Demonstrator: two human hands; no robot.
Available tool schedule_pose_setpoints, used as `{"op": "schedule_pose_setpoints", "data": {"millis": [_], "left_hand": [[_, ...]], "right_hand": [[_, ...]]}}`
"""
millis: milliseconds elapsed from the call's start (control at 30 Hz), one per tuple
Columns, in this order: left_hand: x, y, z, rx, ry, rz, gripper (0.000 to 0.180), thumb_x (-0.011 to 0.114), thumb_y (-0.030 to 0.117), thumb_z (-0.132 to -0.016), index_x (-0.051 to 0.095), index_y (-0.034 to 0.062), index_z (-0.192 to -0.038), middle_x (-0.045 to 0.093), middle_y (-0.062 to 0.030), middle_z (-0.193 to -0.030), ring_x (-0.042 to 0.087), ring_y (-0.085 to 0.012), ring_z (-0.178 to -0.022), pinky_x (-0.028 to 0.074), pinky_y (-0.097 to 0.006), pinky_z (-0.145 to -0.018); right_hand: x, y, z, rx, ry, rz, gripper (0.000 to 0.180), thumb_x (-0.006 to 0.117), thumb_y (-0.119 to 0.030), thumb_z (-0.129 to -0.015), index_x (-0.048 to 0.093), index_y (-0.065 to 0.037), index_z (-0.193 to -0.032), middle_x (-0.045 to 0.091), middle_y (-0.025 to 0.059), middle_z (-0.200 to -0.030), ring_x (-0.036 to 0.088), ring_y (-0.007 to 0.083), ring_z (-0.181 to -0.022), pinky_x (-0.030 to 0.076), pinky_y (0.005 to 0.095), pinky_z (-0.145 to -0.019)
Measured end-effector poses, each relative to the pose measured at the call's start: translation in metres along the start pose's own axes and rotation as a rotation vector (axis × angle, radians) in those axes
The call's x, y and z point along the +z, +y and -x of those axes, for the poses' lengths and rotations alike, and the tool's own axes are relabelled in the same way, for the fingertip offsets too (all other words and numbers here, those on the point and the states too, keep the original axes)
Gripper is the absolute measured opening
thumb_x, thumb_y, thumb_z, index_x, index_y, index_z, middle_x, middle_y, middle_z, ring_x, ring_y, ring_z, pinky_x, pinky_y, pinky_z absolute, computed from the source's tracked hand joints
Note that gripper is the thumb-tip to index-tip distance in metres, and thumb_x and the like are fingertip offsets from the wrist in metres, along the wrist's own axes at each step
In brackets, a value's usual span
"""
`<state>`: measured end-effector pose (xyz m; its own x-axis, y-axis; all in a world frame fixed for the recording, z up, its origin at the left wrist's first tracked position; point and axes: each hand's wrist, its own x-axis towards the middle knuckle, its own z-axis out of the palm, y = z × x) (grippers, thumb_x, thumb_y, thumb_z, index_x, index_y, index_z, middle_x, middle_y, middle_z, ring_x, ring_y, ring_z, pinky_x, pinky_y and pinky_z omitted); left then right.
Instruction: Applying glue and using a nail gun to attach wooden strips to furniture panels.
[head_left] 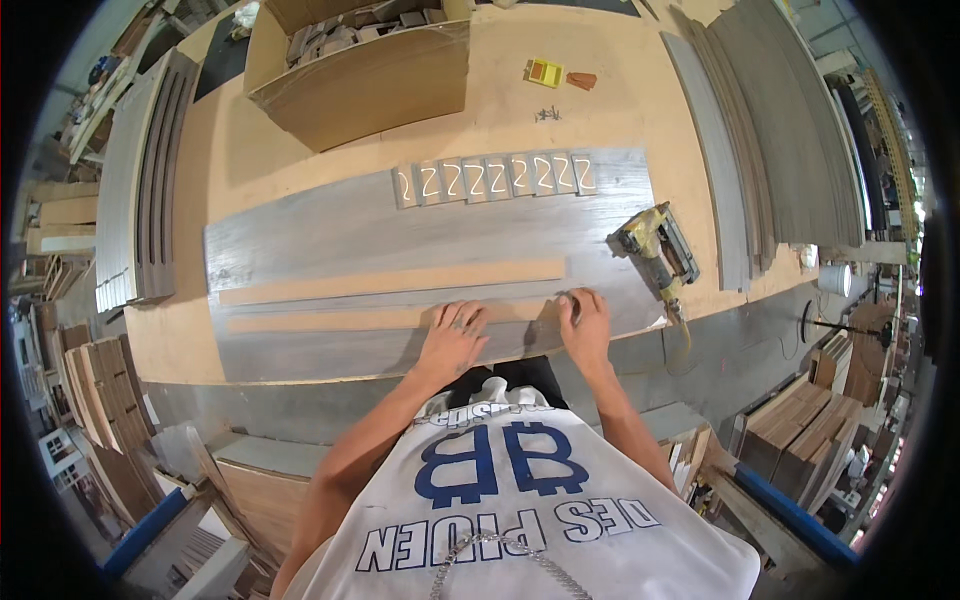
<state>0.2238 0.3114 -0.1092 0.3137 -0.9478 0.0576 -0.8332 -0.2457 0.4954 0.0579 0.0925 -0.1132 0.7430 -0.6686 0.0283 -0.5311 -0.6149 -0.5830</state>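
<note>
A long grey wood-grain board lies across the table before me. Two narrow tan strips run lengthwise along it, with a grey band between them. My left hand rests on the nearer strip, fingers bent slightly and apart. At that strip's right end, my right hand has thumb and fingers closed around the edge; its grip is partly hidden. Right of my hands, a yellow and black nail gun lies on the board with its hose attached. Small grey blocks with white squiggles form a row along the far edge.
A cardboard box of wood offcuts stands at the far left. Stacked grey panels flank the table at left and right. A yellow box, orange-brown pieces and small dark bits lie beyond the blocks.
</note>
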Motion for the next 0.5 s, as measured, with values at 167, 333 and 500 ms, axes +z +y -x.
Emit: {"op": "schedule_pose_setpoints", "data": {"millis": [167, 333, 500], "left_hand": [[0.007, 0.018, -0.010, -0.100, 0.003, -0.090, 0.056, 0.070, 0.028, -0.087, 0.055, -0.0003, -0.133, 0.052, -0.0146, -0.136, 0.045, -0.0330, -0.129, 0.032, -0.050, -0.111], [0.020, 0.031, -0.024, -0.112, 0.006, -0.118, 0.058, 0.069, 0.032, -0.088, 0.056, -0.0015, -0.133, 0.053, -0.0142, -0.135, 0.045, -0.0329, -0.129, 0.032, -0.049, -0.111], [0.032, 0.040, -0.041, -0.055, -0.025, -0.121, 0.060, 0.067, 0.037, -0.090, 0.055, -0.0012, -0.134, 0.053, -0.0135, -0.134, 0.046, -0.0324, -0.126, 0.034, -0.048, -0.109]], "right_hand": [[-0.005, 0.005, -0.122, -0.005, 0.244, 0.037, 0.062, 0.068, -0.008, -0.089, 0.038, 0.006, -0.142, 0.055, 0.0285, -0.124, 0.049, 0.0461, -0.119, 0.045, 0.0502, -0.099], [0.004, 0.023, -0.175, 0.070, 0.180, 0.166, 0.078, 0.072, -0.011, -0.086, 0.028, 0.009, -0.147, 0.056, 0.0304, -0.119, 0.051, 0.0463, -0.113, 0.045, 0.0497, -0.097], [-0.001, 0.017, -0.175, 0.185, 0.221, 0.086, 0.085, 0.076, -0.017, -0.083, 0.028, 0.009, -0.148, 0.059, 0.0278, -0.112, 0.054, 0.0428, -0.108, 0.044, 0.0465, -0.097]]}}
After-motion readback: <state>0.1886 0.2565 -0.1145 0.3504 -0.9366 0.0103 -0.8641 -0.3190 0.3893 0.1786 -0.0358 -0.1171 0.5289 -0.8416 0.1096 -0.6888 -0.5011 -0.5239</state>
